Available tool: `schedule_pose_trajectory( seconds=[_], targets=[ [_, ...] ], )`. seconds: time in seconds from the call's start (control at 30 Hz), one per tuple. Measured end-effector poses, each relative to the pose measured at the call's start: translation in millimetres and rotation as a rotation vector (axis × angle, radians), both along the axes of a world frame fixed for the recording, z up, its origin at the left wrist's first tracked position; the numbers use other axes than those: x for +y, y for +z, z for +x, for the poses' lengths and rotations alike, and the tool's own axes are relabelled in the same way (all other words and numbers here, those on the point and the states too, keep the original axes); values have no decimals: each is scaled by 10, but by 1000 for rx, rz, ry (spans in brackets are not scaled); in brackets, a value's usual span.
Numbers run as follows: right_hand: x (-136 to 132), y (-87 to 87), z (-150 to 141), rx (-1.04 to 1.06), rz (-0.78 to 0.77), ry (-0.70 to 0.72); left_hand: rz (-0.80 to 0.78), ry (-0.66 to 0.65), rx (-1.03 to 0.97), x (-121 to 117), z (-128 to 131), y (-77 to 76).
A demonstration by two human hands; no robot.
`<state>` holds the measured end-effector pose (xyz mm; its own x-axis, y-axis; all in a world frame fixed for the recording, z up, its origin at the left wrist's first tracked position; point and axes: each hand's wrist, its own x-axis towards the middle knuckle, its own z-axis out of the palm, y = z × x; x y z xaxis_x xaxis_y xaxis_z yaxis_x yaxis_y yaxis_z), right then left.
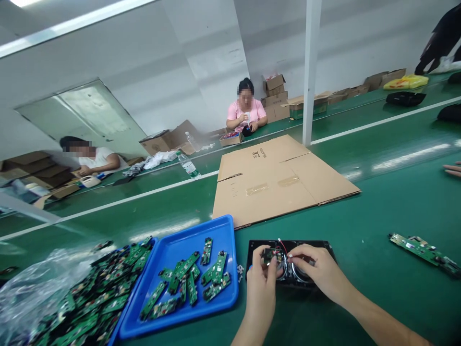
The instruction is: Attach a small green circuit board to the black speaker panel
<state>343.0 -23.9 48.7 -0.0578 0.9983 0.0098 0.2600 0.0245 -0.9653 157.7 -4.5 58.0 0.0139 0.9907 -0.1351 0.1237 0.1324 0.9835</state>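
A black housing [324, 247] with round speaker openings lies on the green belt in front of me. My left hand [260, 281] is closed on a small green circuit board [271, 256] with a red wire, held over the housing. My right hand [319, 271] rests on the housing to the right, its fingers pinched at the board's edge. To the left, a blue tray [173, 250] holds several small green circuit boards.
A heap of green boards [90, 302] on clear plastic lies left of the tray. A long board [423, 248] lies at right. Flattened cardboard [277, 178] and a water bottle [188, 166] sit farther back. Two people work across the belt. Someone's fingers [453, 169] show at the right edge.
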Motion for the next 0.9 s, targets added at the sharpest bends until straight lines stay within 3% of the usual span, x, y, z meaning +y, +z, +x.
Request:
schedule_pose_trajectory(
  seconds=[0.13, 0.23, 0.47, 0.7, 0.8, 0.9],
  targets=[
    [-47, -114, -111, -405, 574, -98, -77, -53, 93, -41, 84, 114],
    [-72, -139, -184, -675, 813, -177, -65, -75, 140, -59, 88, 138],
    [-76, -113, -224, -802, 873, -168, 9, -95, 183, -69, 84, -5],
    [-106, -126, -145, -821, 918, -210, -29, -49, 157, -115, 103, 109],
    [-98, -120, -143, -827, 900, -212, 34, 33, 115, -130, 108, 13],
    [-76, -116, -177, -806, 868, -179, 86, 15, 120, -130, 101, -86]
  ],
)
